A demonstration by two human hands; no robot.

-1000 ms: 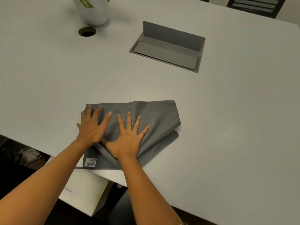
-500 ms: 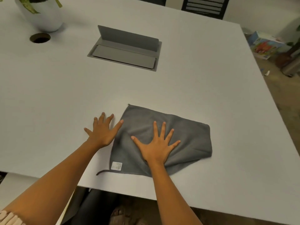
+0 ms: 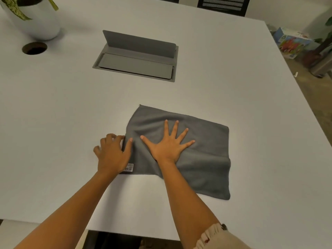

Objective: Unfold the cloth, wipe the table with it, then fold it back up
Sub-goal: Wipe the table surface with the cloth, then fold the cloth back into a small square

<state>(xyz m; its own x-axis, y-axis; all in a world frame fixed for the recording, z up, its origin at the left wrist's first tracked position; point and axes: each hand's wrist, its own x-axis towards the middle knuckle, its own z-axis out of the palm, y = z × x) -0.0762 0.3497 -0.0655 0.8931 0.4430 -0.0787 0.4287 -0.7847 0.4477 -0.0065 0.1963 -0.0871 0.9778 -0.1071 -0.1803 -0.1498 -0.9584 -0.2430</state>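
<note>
A grey cloth (image 3: 206, 159) lies spread on the white table (image 3: 62, 114), close to the near edge, with a small white label (image 3: 129, 167) at its near left corner. My right hand (image 3: 168, 146) presses flat on the middle of the cloth, fingers spread wide. My left hand (image 3: 112, 155) is at the cloth's left edge. Its fingers curl against that edge and its thumb lies on top of the fabric, pinching it. The cloth's right side is slightly rumpled.
A grey cable box (image 3: 136, 58) with its lid raised is set into the table beyond the cloth. A round cable hole (image 3: 34, 48) and a white plant pot (image 3: 34, 18) are at the far left. A colourful box (image 3: 292, 42) lies on the floor past the table's right edge.
The cloth has slid right and away from the near edge under my right hand and now lies flatter. My left hand went from flat on the table to curled at the cloth's left edge.
</note>
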